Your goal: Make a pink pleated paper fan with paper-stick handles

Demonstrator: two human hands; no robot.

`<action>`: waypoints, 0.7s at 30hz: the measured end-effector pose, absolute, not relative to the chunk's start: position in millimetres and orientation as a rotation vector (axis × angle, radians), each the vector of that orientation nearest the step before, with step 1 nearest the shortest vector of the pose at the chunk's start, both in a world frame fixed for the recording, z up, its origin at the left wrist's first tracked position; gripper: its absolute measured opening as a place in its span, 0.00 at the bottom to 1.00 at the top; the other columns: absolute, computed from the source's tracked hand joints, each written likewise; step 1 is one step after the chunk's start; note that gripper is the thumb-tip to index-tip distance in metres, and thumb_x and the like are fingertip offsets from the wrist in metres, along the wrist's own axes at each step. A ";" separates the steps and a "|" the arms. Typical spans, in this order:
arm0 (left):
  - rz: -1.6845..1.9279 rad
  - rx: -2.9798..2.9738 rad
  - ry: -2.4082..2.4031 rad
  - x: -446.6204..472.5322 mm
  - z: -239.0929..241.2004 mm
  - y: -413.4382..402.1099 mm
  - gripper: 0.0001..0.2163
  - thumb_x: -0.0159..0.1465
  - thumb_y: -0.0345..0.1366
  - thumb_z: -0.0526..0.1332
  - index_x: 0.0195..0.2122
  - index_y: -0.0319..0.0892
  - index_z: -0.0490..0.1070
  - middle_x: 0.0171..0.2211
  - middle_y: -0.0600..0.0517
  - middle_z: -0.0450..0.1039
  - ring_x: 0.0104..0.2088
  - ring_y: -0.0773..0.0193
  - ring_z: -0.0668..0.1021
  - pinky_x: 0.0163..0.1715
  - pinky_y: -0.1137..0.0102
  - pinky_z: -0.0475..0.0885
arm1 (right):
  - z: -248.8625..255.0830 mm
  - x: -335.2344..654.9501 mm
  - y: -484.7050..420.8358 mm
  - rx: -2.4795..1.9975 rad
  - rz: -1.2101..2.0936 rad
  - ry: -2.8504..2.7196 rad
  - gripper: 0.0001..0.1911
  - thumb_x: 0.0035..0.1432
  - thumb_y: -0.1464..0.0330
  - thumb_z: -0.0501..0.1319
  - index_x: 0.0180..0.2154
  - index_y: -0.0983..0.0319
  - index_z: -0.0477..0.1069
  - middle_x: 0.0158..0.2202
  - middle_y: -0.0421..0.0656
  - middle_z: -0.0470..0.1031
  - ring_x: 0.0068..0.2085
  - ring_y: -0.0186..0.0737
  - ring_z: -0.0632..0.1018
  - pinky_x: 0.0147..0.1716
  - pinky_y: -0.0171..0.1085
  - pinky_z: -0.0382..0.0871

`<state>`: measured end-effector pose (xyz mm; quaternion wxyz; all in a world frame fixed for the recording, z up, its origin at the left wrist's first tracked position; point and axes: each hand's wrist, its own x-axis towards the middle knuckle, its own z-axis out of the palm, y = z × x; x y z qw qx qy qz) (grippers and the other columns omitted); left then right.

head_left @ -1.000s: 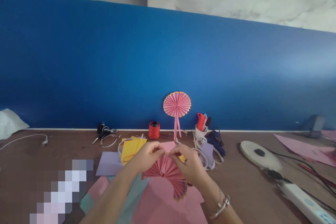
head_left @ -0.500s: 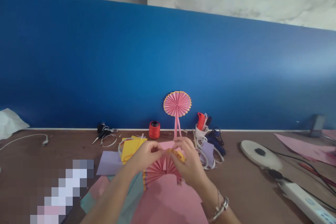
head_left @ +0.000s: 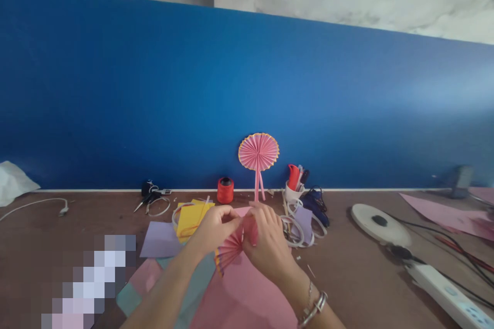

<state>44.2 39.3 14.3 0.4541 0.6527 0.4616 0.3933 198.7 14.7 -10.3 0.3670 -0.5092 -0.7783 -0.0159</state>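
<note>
A pleated pink paper fan [head_left: 230, 248] with a yellow edge is held between both hands, above a pink sheet [head_left: 241, 293]. My left hand [head_left: 216, 229] pinches its upper left part between thumb and fingers. On the right side, my right hand [head_left: 266, 239] is closed over the pleats and hides much of them. Behind the hands, a finished-looking round pink fan [head_left: 258, 152] on a pink stick handle leans against the blue panel.
Yellow sheets [head_left: 193, 218] and a purple sheet [head_left: 160, 239] lie left of my hands. A red thread spool [head_left: 225, 191], a white cup [head_left: 293, 193] of tools and keys [head_left: 152, 193] stand or lie along the panel. At right are a white disc [head_left: 380, 223] and a power strip [head_left: 443, 288].
My right hand has turned and closed further over the fan. The fan's right side, with its yellow edge visible before, is now gathered or covered under that hand.
</note>
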 end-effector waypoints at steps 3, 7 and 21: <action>0.985 1.609 1.125 43.9 13.4 39.8 0.06 0.54 0.35 0.58 0.23 0.38 0.69 0.22 0.54 0.70 0.27 0.65 0.71 0.30 0.72 0.65 | -11.1 199.0 15.0 -1.312 -0.056 -1.982 0.16 0.42 0.77 0.55 0.36 0.59 0.63 0.48 0.47 0.68 0.50 0.48 0.67 0.45 0.45 0.58; 0.961 1.534 1.111 45.7 9.1 40.2 0.07 0.52 0.37 0.62 0.24 0.38 0.68 0.23 0.54 0.70 0.27 0.66 0.71 0.30 0.72 0.66 | -13.1 197.5 15.0 -1.335 -0.112 -1.957 0.13 0.44 0.79 0.55 0.33 0.59 0.64 0.44 0.44 0.70 0.46 0.46 0.68 0.44 0.43 0.57; 0.894 1.617 1.151 45.1 3.0 41.7 0.03 0.50 0.33 0.59 0.22 0.40 0.66 0.21 0.56 0.67 0.25 0.66 0.71 0.27 0.73 0.65 | -15.8 195.0 15.5 -1.312 -0.159 -1.904 0.06 0.53 0.74 0.57 0.31 0.58 0.70 0.42 0.42 0.72 0.44 0.44 0.70 0.42 0.42 0.57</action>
